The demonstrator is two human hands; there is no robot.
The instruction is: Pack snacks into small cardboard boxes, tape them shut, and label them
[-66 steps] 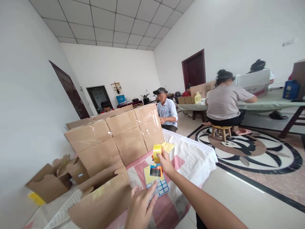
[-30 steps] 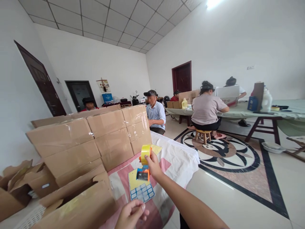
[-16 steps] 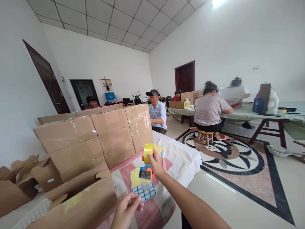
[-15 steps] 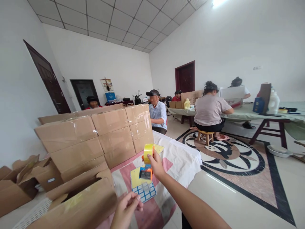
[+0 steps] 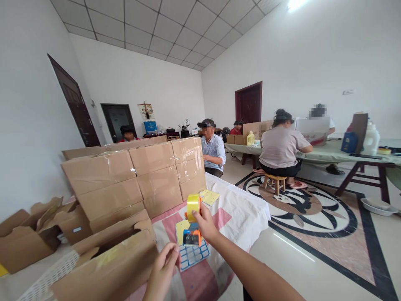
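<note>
My right hand (image 5: 205, 221) is wrapped round the orange handle of a tape dispenser (image 5: 194, 209), which carries a wide yellow roll of tape and has a blue and dark front end pointing down. Beneath that end lies a sheet of blue-bordered labels (image 5: 197, 256), partly covered by the dispenser, with a yellow speckled card (image 5: 179, 230) just behind it. My left hand (image 5: 167, 259) is closed in a pinch at the sheet's left edge; whatever is between the fingertips is too small to make out. Another yellow card (image 5: 210, 196) lies farther back.
Taped cardboard boxes (image 5: 159, 188) are stacked behind the cards. An open carton (image 5: 115, 263) stands left of my left hand, near a white perforated basket (image 5: 52, 278) and more open cartons (image 5: 23, 238). A pink-and-white cloth (image 5: 216, 246) covers the table. Across it sits a person (image 5: 213, 148).
The whole view has shifted slightly to the right. The dispenser's front end has dropped closer over the label sheet, and my left hand's fingers are drawn more tightly together.
</note>
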